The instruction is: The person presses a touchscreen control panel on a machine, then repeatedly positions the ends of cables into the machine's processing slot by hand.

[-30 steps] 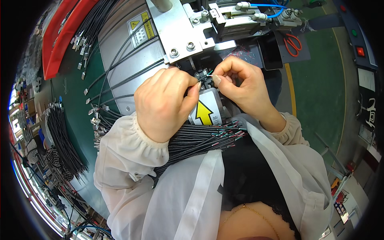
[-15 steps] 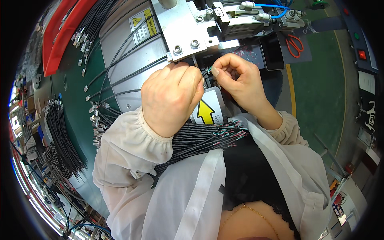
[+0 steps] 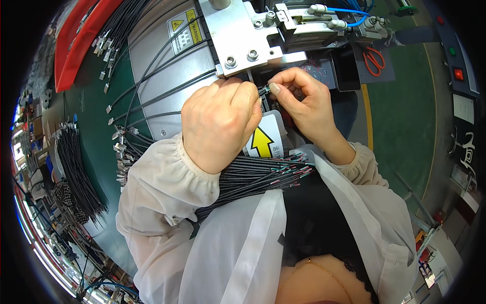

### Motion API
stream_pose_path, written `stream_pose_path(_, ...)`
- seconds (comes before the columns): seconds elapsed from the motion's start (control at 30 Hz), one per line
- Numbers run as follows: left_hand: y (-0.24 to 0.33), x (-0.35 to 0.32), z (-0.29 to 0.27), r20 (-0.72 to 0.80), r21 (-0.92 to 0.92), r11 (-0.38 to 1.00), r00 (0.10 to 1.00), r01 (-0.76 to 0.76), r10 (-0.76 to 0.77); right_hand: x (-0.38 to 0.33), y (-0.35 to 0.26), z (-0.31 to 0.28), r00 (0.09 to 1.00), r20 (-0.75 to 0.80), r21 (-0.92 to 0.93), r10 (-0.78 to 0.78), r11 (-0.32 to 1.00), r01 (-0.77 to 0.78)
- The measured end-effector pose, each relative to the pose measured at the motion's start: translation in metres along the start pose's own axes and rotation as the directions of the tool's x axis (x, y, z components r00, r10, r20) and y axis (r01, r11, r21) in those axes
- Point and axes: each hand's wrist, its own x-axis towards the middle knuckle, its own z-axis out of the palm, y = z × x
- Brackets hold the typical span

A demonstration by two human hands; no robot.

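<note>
My left hand is closed in a fist around a black braided cable, just below the machine's metal plate. Out of that fist, on its right, comes the cable's end with short thin wires, some greenish. My right hand pinches these wires between thumb and forefinger. Most of the held cable is hidden by my left hand. Under my forearms, a thick bundle of black braided cables lies across my lap, with red and green wire tips pointing right. A yellow arrow label is on the machine below my hands.
Pneumatic cylinders with blue hoses sit at the upper right. Beside them lie a black phone-like device and red-handled scissors. At left are a red bin, connector-tipped cables and another cable bundle on the green table.
The view has shifted slightly. My right fingertips have closed further over the wires, and less green shows. Both hands stay in nearly the same place.
</note>
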Motion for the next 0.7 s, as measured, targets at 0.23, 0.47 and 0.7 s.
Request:
stream_pose_path(0.23, 0.0023, 0.0013, -0.0034, 0.018, 0.010, 1.000, 1.000, 0.023, -0.023, 0.0005, -0.0019, 0.0015, 1.000, 0.007, -0.021, 0.013, 1.000, -0.013)
stream_pose_path(0.47, 0.0008, 0.0024, 0.0007, -0.021, 0.006, 1.000, 1.000, 0.012, -0.012, 0.0013, -0.0035, 0.0028, 1.000, -0.003, -0.035, 0.010, 0.999, -0.010)
stream_pose_path(0.7, 0.0002, 0.0009, 0.0005, 0.004, 0.008, 1.000, 1.000, 0.011, -0.011, 0.0022, -0.0046, 0.0032, 0.989, 0.029, 0.010, 0.147, 0.989, -0.147)
